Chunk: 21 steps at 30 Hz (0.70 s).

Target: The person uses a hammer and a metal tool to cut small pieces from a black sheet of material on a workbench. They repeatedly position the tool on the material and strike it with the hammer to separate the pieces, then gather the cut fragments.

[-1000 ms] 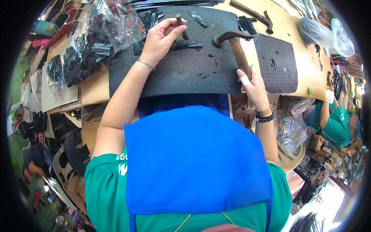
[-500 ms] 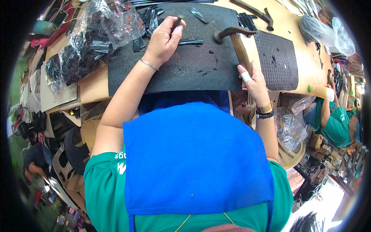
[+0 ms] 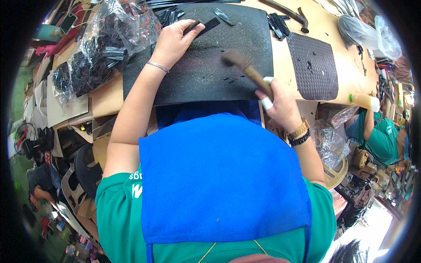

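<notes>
My left hand (image 3: 169,44) is closed at the far part of a black mat (image 3: 197,79). A short dark rod-like tool (image 3: 191,27) shows between its thumb and fingers; its lower end is hidden. From beside the thumb a flat black strip (image 3: 211,25) slants out over the mat; whether the hand grips it or rests on it, I cannot tell. My right hand (image 3: 283,105) is wrapped round the wooden handle of a hammer (image 3: 252,72). The hammer's head, smeared by motion, hangs over the mat, apart from the left hand. White wraps cover parts of two right fingers.
Small black scraps (image 3: 228,79) dot the mat. A dark woven-pattern sheet (image 3: 313,68) and black strips (image 3: 277,26) lie to its right, with a second hammer (image 3: 291,13) behind. Clear plastic (image 3: 112,35) is heaped left. A bottle (image 3: 365,101) and another person (image 3: 381,136) are at right.
The hammer has swung left from the mat's right edge to above its middle. My left hand has shifted slightly left, and the black strip's end now points up and right beside it.
</notes>
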Tool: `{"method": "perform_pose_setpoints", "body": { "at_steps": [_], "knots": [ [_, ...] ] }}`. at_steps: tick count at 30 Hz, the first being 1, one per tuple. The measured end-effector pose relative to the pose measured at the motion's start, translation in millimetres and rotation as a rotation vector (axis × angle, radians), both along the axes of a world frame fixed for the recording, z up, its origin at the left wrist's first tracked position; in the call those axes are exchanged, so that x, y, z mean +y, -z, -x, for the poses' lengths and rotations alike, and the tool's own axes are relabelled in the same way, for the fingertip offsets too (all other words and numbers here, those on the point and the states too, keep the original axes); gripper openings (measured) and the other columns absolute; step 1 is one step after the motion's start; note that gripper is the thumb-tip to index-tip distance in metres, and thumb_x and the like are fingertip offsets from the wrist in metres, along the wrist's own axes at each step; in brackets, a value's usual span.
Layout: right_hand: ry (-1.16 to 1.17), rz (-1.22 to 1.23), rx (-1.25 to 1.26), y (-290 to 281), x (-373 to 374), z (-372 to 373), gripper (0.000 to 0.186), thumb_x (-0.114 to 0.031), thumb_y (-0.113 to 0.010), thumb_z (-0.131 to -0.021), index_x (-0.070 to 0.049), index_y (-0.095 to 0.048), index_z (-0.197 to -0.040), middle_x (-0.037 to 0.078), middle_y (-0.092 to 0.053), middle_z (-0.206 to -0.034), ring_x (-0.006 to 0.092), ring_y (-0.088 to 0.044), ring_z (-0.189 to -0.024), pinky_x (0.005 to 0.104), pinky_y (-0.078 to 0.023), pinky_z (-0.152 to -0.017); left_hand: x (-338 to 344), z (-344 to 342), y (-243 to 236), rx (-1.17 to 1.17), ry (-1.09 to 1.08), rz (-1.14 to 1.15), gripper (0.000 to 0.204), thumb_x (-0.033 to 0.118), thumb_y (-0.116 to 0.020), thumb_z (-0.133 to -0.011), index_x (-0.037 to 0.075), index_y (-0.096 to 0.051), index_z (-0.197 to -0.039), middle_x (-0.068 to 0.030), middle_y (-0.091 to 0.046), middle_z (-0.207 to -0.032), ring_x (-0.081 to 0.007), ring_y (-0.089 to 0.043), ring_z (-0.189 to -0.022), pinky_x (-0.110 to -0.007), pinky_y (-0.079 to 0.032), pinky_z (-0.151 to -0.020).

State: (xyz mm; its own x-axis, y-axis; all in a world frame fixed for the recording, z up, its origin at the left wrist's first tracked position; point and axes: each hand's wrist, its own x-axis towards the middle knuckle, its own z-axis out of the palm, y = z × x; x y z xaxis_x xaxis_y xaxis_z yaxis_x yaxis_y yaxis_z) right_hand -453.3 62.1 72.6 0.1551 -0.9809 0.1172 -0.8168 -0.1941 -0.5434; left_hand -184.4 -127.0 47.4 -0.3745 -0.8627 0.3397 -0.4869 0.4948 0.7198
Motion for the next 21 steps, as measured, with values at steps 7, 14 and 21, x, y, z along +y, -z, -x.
{"method": "perform_pose_setpoints", "body": {
  "at_steps": [7, 14, 21],
  "knots": [
    [-0.076, -0.206, -0.276, -13.0, 22.3, -7.0, 0.034, -0.022, -0.07, -0.087, -0.006, -0.055, -0.113, 0.019, -0.065, -0.089, 0.0343, -0.066, -0.081, 0.0384, -0.052, -0.07, 12.8, 33.1, 9.3, -0.313, 0.241, 0.04, 0.023, 0.029, -0.063, -0.089, 0.008, -0.068, -0.099, -0.0131, -0.067, -0.094, -0.0319, -0.065, -0.088, -0.038, -0.051, -0.076],
    [0.337, -0.264, -0.645, -6.9, 23.1, 27.4, 0.03, -0.023, -0.067, -0.091, -0.002, -0.056, -0.109, 0.0, -0.057, -0.079, 0.0069, -0.05, -0.061, 0.0238, -0.043, -0.054, 20.5, 45.0, -1.8, -0.216, 0.411, -0.138, 0.02, 0.022, -0.064, -0.089, 0.007, -0.069, -0.101, -0.0133, -0.068, -0.093, -0.0251, -0.066, -0.086, -0.033, -0.05, -0.079],
    [0.418, -0.261, -0.751, 7.2, 3.4, 27.6, 0.034, -0.028, -0.065, -0.093, -0.002, -0.056, -0.113, -0.002, -0.054, -0.076, 0.0026, -0.048, -0.057, 0.0197, -0.039, -0.049, -13.8, 43.0, 11.6, -0.253, 0.138, 0.101, 0.032, 0.037, -0.063, -0.09, 0.006, -0.07, -0.097, -0.0127, -0.069, -0.089, -0.0282, -0.067, -0.085, -0.037, -0.051, -0.078]
  ]
}}
